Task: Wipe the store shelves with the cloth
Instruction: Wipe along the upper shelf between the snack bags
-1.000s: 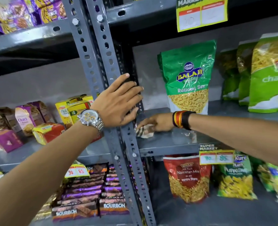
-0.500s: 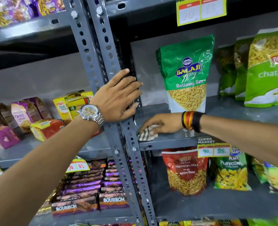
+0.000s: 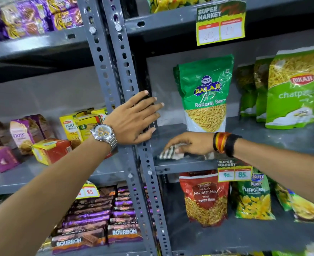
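A grey metal shelf (image 3: 274, 133) runs across the right bay at mid height. On its front left corner lies a small striped cloth (image 3: 168, 154), pressed flat under my right hand (image 3: 191, 144), which wears red, yellow and black bands at the wrist. My left hand (image 3: 134, 119), with a silver watch, rests with its fingers spread on the perforated grey upright (image 3: 113, 74) just left of the cloth. A green Balaji snack bag (image 3: 205, 93) stands right behind my right hand.
Green Bikaji bags (image 3: 292, 89) stand further right on the same shelf. Price tags (image 3: 234, 172) hang on its front edge. Below are a red Navratan Mix bag (image 3: 206, 196) and Bourbon biscuit packs (image 3: 97, 224). Biscuit boxes (image 3: 51, 150) fill the left bay.
My right hand has slid the cloth toward the shelf's front edge, near the upright. My left hand stays on the upright. The camera has tilted down a little.
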A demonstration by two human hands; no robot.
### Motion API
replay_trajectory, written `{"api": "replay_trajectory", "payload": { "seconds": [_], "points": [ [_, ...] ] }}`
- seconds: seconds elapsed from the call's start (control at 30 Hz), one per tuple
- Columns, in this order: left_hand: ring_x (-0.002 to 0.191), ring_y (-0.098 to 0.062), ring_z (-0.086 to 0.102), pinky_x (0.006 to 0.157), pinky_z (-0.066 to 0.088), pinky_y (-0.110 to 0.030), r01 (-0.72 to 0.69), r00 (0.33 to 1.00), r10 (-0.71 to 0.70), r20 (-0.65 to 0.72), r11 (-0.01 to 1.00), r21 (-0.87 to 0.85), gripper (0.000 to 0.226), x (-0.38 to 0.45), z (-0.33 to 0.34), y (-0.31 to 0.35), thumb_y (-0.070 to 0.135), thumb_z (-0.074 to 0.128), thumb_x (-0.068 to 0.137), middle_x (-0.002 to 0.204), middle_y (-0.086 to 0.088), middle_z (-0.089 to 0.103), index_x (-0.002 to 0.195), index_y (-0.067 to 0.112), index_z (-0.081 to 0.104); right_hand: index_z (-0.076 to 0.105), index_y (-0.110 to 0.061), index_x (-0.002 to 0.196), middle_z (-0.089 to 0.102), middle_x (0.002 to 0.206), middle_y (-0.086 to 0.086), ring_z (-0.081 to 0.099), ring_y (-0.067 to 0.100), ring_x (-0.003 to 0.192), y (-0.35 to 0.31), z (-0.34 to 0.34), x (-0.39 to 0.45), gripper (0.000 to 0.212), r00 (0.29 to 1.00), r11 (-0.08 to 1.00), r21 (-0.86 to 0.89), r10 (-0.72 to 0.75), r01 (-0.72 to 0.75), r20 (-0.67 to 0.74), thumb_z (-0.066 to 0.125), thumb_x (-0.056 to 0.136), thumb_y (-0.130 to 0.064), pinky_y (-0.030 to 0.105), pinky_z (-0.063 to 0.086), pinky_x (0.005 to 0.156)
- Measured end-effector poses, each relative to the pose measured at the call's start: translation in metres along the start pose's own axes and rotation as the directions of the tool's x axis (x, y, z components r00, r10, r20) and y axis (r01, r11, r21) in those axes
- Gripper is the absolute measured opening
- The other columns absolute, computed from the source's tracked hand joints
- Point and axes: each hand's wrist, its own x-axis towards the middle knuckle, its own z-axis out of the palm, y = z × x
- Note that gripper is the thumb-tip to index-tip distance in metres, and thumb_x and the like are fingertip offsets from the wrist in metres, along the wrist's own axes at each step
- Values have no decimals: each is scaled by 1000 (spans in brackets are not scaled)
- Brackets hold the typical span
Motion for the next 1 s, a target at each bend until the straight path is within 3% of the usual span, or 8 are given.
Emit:
{"api": "replay_trajectory", "payload": {
  "seconds": [0.1,0.23,0.5,0.6,0.7,0.8,0.9,1.0],
  "points": [
    [144,-36,36,125,9,-53,6,1000,-6,10,1000,-5,56,0,-2,1,45,34,102,157,-14,43,136,7,58,52,-24,135,57,129,-6,52,10,116,6,-7,29,40,978,996,-7,84,-87,-189,46,98,-11,13,32,91],
    [145,-36,35,125,9,-53,-3,1000,3,6,1000,3,58,-2,0,0,46,33,102,158,-14,42,138,7,57,50,-30,136,56,138,-1,52,18,125,20,17,57,40,982,986,-63,143,-151,-125,51,96,-23,26,37,102],
    [143,-37,38,125,9,-53,4,1000,-4,-31,1000,0,58,-2,6,0,45,31,102,156,-15,43,137,6,56,56,-33,129,61,127,-16,57,0,112,6,-3,-36,34,996,995,80,58,-64,71,55,96,-28,8,38,96],
    [143,-37,37,125,8,-53,9,1000,-9,-18,1000,-2,58,-1,2,1,45,30,102,157,-14,42,138,7,56,54,-32,131,57,124,-19,56,3,108,5,-10,-18,35,995,996,34,88,-87,-39,54,96,-27,18,38,99],
    [144,-37,36,125,9,-54,5,1000,-5,-6,1000,-3,58,-3,1,1,45,31,103,158,-14,41,138,7,55,51,-22,137,54,132,-9,47,5,119,2,8,14,40,983,990,-19,136,-139,-121,54,97,-25,10,28,93],
    [142,-37,38,125,10,-54,-7,1000,7,-23,1000,-5,56,-4,2,0,44,33,103,157,-14,42,137,7,56,52,-23,136,56,138,-2,50,10,122,9,26,4,40,981,994,-12,101,-105,-168,53,97,-26,16,31,97],
    [141,-37,39,125,11,-54,2,999,-3,-36,1000,-5,57,-4,4,1,44,32,103,156,-14,44,137,6,57,54,-28,133,58,131,-8,53,5,118,14,24,-43,36,991,998,23,56,-53,-124,52,97,-27,22,37,102],
    [140,-38,41,124,13,-55,5,1000,-5,-30,1000,-7,56,-3,3,1,44,33,103,154,-15,46,135,5,58,57,-32,129,61,124,-17,55,-6,112,14,6,-92,34,995,994,57,91,-89,-37,54,96,-26,9,38,96]
  ]
}}
